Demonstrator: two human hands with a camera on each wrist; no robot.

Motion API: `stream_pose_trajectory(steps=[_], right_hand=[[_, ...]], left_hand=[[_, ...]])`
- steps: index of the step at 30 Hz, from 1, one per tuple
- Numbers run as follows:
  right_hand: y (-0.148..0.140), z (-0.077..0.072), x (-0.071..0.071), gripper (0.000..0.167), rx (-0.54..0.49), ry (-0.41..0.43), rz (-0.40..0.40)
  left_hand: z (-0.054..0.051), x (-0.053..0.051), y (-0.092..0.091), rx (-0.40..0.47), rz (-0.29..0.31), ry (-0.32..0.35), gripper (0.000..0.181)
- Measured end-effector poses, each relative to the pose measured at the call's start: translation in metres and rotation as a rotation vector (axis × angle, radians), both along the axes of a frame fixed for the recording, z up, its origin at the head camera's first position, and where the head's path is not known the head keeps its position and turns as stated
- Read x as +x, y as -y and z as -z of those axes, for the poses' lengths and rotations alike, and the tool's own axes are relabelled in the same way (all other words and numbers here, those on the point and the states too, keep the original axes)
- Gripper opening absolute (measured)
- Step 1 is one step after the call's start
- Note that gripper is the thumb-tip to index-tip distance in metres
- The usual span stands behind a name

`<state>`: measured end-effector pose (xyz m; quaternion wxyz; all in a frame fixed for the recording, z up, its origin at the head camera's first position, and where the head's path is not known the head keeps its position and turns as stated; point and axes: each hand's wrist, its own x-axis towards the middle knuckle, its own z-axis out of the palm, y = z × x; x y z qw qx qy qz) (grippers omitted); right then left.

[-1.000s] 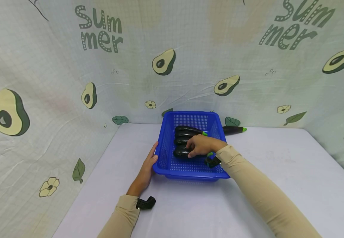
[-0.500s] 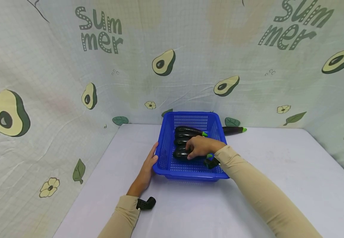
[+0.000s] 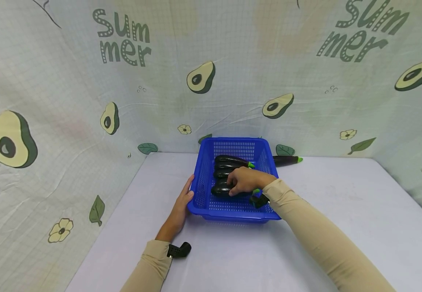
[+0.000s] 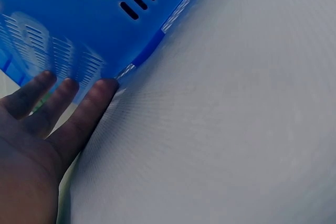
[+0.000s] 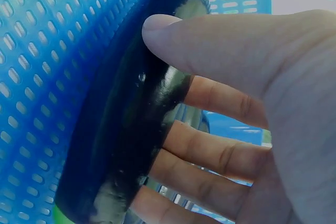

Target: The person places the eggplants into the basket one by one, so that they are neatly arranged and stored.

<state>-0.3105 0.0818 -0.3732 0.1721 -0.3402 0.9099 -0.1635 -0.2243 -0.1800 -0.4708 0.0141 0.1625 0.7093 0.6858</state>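
A blue perforated plastic basket [image 3: 232,215] stands on the white table with several dark, glossy eggplants [image 3: 229,159] lying side by side in it. My right hand [image 3: 246,179] reaches over the basket's right side and grips the front eggplant [image 3: 219,191]. In the right wrist view, the thumb lies across this eggplant [image 5: 121,108] and the fingers are curled against its other side; its green stem end shows at the bottom. The straight fingers of my left hand [image 3: 177,211] rest against the basket's left side; in the left wrist view, the fingertips touch the blue wall [image 4: 68,19].
Another eggplant [image 3: 287,160] with a green stem lies on the table, partly behind the basket's right side. A printed cloth [image 3: 232,105] hangs at the back and sides. White table surface [image 3: 342,202] stretches to the right of the basket.
The front eggplant has shifted slightly toward the basket's front and left, with my right hand on it. My left hand and the basket have stayed in place.
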Motion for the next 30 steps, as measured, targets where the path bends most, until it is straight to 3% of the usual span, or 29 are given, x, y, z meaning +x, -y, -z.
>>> stream_pose_trajectory(steps=[30], right_hand=[[0.0003,0.0025,0.0026,0.035,-0.01,-0.046,-0.008]], left_hand=[[0.0008,-0.0012,0.0007,0.013,0.018,-0.003,0.058]])
